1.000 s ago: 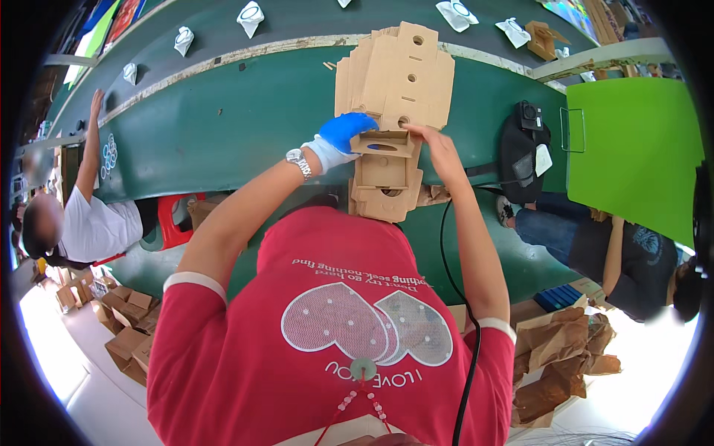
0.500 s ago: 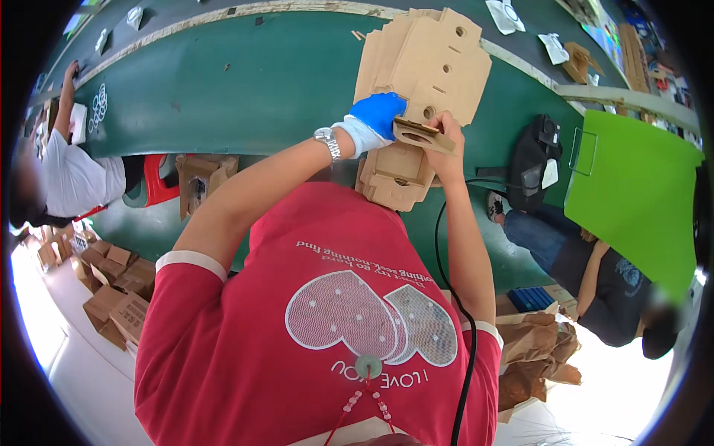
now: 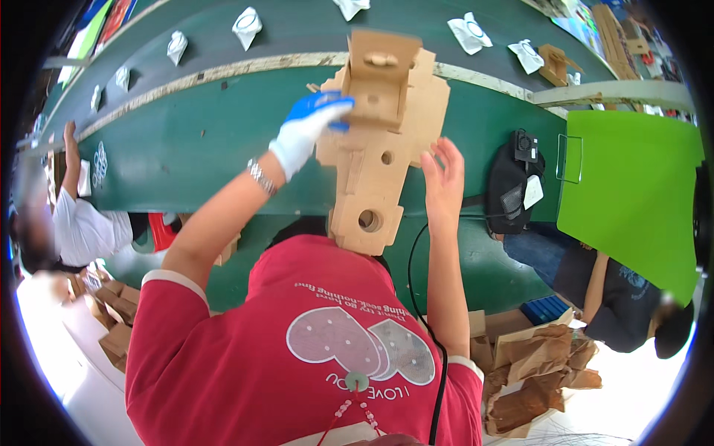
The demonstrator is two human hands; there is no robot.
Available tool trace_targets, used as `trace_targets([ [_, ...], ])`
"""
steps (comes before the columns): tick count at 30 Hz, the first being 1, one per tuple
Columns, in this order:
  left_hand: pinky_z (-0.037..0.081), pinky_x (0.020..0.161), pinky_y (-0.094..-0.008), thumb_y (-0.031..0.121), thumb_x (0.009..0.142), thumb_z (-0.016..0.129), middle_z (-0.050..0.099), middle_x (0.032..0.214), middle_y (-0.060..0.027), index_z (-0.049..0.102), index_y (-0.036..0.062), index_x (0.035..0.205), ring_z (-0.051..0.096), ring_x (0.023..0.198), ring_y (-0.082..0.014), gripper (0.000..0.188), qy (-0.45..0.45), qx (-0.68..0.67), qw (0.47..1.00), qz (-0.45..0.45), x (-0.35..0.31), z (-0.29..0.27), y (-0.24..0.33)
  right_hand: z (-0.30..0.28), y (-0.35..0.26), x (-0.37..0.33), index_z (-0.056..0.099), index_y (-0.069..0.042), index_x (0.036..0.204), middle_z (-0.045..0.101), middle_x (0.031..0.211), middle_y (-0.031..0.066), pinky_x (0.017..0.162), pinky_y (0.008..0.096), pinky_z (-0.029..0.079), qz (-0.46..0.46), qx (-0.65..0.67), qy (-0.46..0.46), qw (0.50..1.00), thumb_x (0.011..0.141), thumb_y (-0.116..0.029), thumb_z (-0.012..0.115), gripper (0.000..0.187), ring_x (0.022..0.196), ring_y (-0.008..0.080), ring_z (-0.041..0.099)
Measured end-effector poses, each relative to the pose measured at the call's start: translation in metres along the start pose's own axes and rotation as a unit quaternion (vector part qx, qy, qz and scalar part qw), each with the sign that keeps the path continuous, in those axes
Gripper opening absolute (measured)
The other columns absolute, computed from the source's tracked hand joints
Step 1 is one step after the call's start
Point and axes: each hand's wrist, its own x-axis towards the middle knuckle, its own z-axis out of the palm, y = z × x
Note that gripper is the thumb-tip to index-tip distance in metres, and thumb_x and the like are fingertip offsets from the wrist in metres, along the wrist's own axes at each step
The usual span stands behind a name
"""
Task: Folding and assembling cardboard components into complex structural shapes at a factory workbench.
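My left hand (image 3: 309,126), in a white glove with blue fingers, is closed on the left side of a part-folded brown cardboard box (image 3: 378,111) with its flap standing up. The box is over the far part of a stack of flat cardboard box blanks (image 3: 381,182) with round cut-outs, which reaches from the table's far strip to my body. To the right of the stack, my bare right hand (image 3: 444,171) hovers with fingers apart and nothing in it.
Beyond the green table (image 3: 253,126) a dark conveyor (image 3: 297,33) carries several white packets (image 3: 248,28). A black bag (image 3: 513,178) and a green board (image 3: 628,186) are at right. One person sits at each side. Cartons (image 3: 115,316) and brown paper (image 3: 532,372) lie low down.
My left hand has moved away from my body with the cardboard box, which is now more unfolded into shape. My right hand has let go of it and opened.
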Motion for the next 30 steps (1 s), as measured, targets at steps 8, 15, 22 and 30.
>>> trace_targets([
  [8,0.042,0.108,-0.0354,0.049,0.09,0.064,0.049,0.146,-0.0104,0.05,0.0135,0.142,0.047,0.134,-0.0281,0.064,0.001,0.166,0.985,0.054,0.2,0.048,0.062,-0.036,0.051,-0.087,0.052,0.006,0.122,0.057,0.121,0.0175,0.095,0.0355,0.048,0.168,-0.061,0.063,0.982,0.09,-0.025,0.073,0.049,0.109,0.0241,0.058],
  [15,0.037,0.108,-0.0311,0.039,0.096,0.057,0.055,0.14,-0.0115,0.058,0.0058,0.134,0.049,0.13,-0.0222,0.051,0.024,0.365,0.894,0.259,0.089,-0.002,-0.009,-0.014,0.073,-0.133,0.038,0.01,0.136,0.038,0.138,0.0268,0.111,0.0453,0.032,0.083,-0.297,-0.044,0.95,0.079,-0.028,0.08,0.08,0.132,0.0385,0.033],
  [22,0.039,0.108,-0.0312,0.04,0.097,0.059,0.058,0.135,-0.0136,0.055,0.0031,0.134,0.054,0.126,-0.0231,0.052,0.086,0.252,0.957,-0.116,-0.133,0.017,-0.109,-0.012,0.079,-0.138,0.022,0.013,0.146,0.018,0.154,0.0308,0.117,0.0474,0.021,0.098,-0.263,-0.083,0.956,0.089,-0.018,0.066,0.079,0.141,0.0452,0.02],
  [30,0.034,0.112,-0.0333,0.033,0.092,0.069,0.039,0.149,-0.0227,0.02,-0.0017,0.152,0.038,0.14,-0.0237,0.084,0.068,0.27,0.955,-0.099,-0.165,0.081,-0.063,-0.002,0.02,-0.139,0.026,0.011,0.142,0.03,0.147,0.0302,0.113,0.0468,0.027,-0.027,-0.31,-0.101,0.945,0.089,-0.008,0.063,0.067,0.135,0.0413,0.032],
])
